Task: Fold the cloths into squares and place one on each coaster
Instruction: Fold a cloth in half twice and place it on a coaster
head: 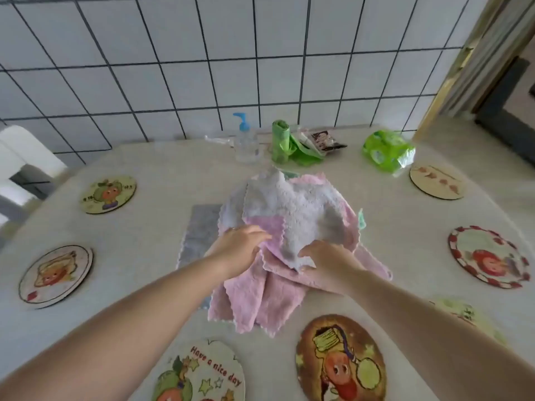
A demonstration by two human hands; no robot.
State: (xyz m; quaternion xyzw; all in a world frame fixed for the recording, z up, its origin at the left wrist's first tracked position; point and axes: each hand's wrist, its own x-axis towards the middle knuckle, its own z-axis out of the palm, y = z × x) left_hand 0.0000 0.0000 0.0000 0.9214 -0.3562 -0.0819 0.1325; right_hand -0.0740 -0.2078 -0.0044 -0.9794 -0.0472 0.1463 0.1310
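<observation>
A heap of fluffy cloths (289, 227), pink, pale grey and a hint of green, lies unfolded in the middle of a pale surface (144, 256), with a flat grey cloth (199, 233) beside it on the left. The left hand (240, 250) rests on the pile with relaxed, fairly straight fingers, a loose grip holding nothing, while the right hand (327, 264) curls onto the edge of the pale grey cloth (292, 215). Round picture coasters (56, 276) ring the pile, all bare, and a pump bottle (246, 140) and green packets (388, 150) stand near the tiled wall (260, 53).
</observation>
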